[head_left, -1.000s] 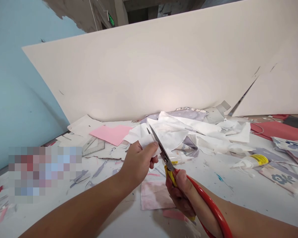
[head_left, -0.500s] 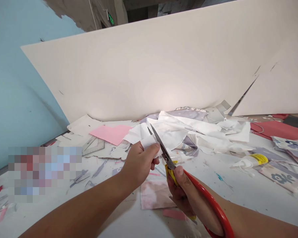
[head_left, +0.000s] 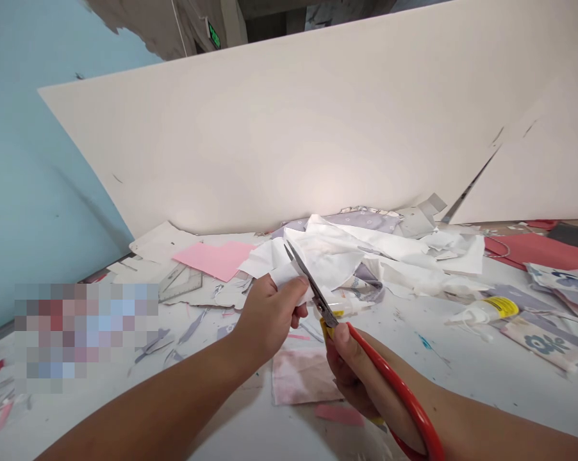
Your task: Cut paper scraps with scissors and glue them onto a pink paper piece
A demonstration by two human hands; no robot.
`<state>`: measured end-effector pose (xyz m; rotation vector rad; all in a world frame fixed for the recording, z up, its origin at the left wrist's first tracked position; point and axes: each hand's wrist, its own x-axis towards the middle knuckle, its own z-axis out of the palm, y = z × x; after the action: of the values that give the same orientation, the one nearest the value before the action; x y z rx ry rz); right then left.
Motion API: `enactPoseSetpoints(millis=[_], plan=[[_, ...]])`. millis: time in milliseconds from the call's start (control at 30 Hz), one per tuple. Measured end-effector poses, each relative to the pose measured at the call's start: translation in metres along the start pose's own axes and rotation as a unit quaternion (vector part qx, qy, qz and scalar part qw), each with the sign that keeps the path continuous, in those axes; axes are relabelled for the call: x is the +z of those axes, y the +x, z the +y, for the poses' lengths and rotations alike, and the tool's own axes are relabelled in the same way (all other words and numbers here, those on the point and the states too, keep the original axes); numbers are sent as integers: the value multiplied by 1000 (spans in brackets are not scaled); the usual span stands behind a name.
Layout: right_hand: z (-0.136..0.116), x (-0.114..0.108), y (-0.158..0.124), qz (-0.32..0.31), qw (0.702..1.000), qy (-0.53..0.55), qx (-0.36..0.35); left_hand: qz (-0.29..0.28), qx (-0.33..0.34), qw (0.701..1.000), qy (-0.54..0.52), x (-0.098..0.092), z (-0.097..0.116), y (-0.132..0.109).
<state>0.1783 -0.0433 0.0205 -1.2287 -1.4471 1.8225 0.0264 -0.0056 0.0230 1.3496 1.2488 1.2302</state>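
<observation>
My left hand [head_left: 270, 317] is closed around a small piece of white paper [head_left: 289, 275], pinching it between thumb and fingers above the table. My right hand [head_left: 354, 371] grips the red and yellow handles of a pair of scissors [head_left: 313, 291]. Their metal blades point up and away, lying against the right edge of the white paper. A red loop of the handle [head_left: 404, 397] runs along my right wrist.
White table [head_left: 486, 378] strewn with scraps: a pink sheet [head_left: 214, 259], a clear set square [head_left: 181, 282], a heap of white and patterned paper [head_left: 366, 253], a glue bottle [head_left: 486, 312], a pale pink square [head_left: 301, 378]. A large white board [head_left: 293, 141] leans behind.
The scissor blades have closed slightly and shifted a little to the left on the paper. Both hands stay in almost the same place.
</observation>
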Motion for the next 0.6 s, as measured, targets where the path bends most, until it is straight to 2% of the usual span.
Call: enactPoseSetpoints(millis=[100,200,300,500,600], plan=[[3,0,-1,-1,1000,7,-20,-4,0,1000,6,-1,-1,0],[9,-2,1,-28,998,0,-58,-5,-4,1000,9,0,0,0],[14,-3,4,-22,997,-8,-72,-6,-8,1000,12,1,3,-2],[8,-5,2,-54,997,9,-49,-12,-3,999,33,1,3,-2],[4,-5,0,-47,998,17,-39,-13,-4,999,36,1,3,-2]])
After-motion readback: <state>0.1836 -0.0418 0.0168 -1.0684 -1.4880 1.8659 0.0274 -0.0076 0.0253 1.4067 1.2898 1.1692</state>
